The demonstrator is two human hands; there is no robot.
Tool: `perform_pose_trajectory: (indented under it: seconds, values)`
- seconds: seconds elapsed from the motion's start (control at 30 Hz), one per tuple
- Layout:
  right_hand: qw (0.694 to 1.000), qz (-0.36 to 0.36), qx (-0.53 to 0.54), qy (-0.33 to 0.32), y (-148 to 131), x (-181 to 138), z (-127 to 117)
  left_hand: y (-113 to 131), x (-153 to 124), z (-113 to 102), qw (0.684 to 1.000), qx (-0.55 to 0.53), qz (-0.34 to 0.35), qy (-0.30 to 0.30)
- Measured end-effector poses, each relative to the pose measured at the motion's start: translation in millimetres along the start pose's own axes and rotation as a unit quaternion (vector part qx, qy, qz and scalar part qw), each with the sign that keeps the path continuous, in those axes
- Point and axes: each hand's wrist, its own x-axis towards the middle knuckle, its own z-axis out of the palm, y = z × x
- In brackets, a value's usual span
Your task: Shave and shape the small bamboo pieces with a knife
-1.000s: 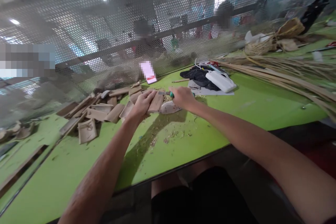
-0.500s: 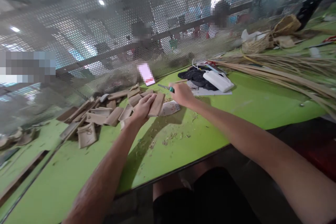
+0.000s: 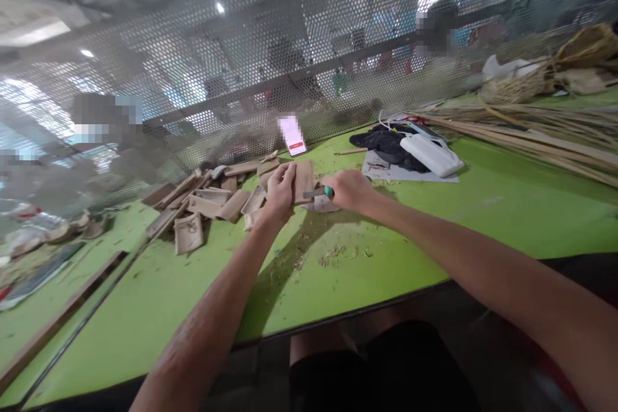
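Note:
My left hand [image 3: 279,191] grips a flat brown wooden piece [image 3: 304,179] and holds it upright above the green table [image 3: 454,225]. My right hand [image 3: 348,190] is closed round a small green-handled knife [image 3: 322,192] whose blade touches the lower edge of that piece. A pale curved piece [image 3: 322,205] lies on the table just under both hands. Wood shavings [image 3: 338,252] are scattered on the table in front of them.
A heap of similar wooden pieces [image 3: 207,203] lies left of my hands. A phone [image 3: 293,135] leans on the perforated metal screen [image 3: 241,71]. Dark cloth [image 3: 383,143] and a white box [image 3: 430,154] lie to the right; long reed strips [image 3: 541,138] fill the far right.
My left hand has tipped the wooden piece from lying flat to standing upright. My right hand swung the knife up and away, then back against the piece.

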Motion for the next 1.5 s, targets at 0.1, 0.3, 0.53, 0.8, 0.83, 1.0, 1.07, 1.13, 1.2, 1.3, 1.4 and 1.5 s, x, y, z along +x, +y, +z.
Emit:
perform_pose_trajectory:
  seconds: [0.1,0.3,0.53,0.8,0.83,1.0,1.07,1.13,1.2,1.3,1.4,1.5]
  values:
    - [0.999,0.023,-0.021,0.008,-0.3,-1.1,-0.1,-0.4,2.2,-1.0,0.999,0.027,0.031,0.014]
    - [0.998,0.051,-0.031,0.022,-2.2,-2.4,0.6,5.0,-1.6,5.4,0.999,-0.01,0.033,0.023]
    - [0.994,0.104,-0.028,0.029,1.1,0.3,-1.6,9.2,-9.1,14.7,0.999,-0.029,0.017,-0.003]
    - [0.977,0.197,-0.005,0.088,38.0,6.2,2.2,20.3,-28.4,32.4,0.994,0.015,0.02,-0.104]
    - [0.973,0.211,0.005,0.09,42.6,6.6,3.3,21.2,-29.1,32.7,0.994,0.016,0.019,-0.109]
    - [0.978,0.152,0.089,0.115,48.3,8.4,7.6,14.5,-23.5,26.4,0.995,-0.047,-0.056,-0.064]
    - [0.983,0.085,0.112,0.117,41.5,8.6,8.0,9.7,-20.6,23.7,0.991,-0.069,-0.096,-0.056]
    - [0.987,0.041,0.113,0.102,32.7,8.0,7.2,6.2,-19.0,22.3,0.989,-0.086,-0.107,-0.058]
    - [0.992,0.027,0.098,0.08,24.9,6.8,5.3,4.6,-18.7,22.3,0.99,-0.092,-0.096,-0.057]
    - [0.995,0.055,0.05,0.064,18.3,4.7,0.5,5.4,-19.2,23.2,0.993,-0.082,-0.073,-0.046]
    - [0.994,0.091,0.005,0.057,15.8,3.4,-4.8,7.7,-19.4,23.8,0.995,-0.07,-0.058,-0.038]
    - [0.993,0.109,-0.024,0.047,13.7,2.2,-9.3,9.6,-18.5,23.4,0.997,-0.045,-0.044,-0.036]
